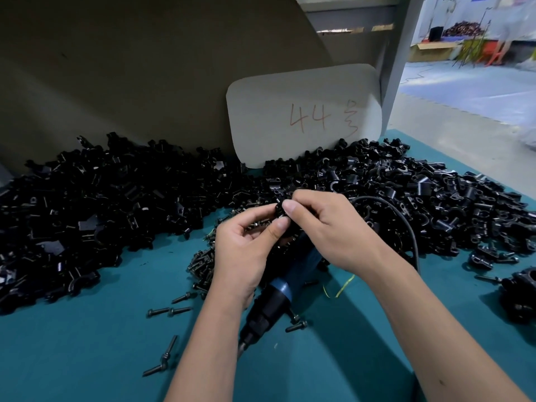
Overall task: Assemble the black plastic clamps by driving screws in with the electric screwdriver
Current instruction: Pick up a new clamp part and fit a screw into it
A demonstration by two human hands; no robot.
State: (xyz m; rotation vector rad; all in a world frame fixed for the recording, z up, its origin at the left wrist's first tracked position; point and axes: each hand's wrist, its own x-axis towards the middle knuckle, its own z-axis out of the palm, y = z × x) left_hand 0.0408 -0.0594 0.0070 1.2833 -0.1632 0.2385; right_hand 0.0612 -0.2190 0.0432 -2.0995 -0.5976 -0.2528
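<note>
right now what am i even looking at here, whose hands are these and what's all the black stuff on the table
There is one picture, taken by a camera worn on a person's head, looking forward and down at their own two bare hands. No robot is involved.

The left hand and right hand together pinch a small black clamp piece between the fingertips, above the teal table.

The black stuff is heaps of plastic clamp parts, spread across the back of the table from left to right. Nearer lie loose dark screws, with a denser pile beside the left hand.

Under the hands lies a blue and black electric screwdriver; nobody grips it. A black cable curves behind the right hand. Propped at the back is a pale card marked 44.
</note>
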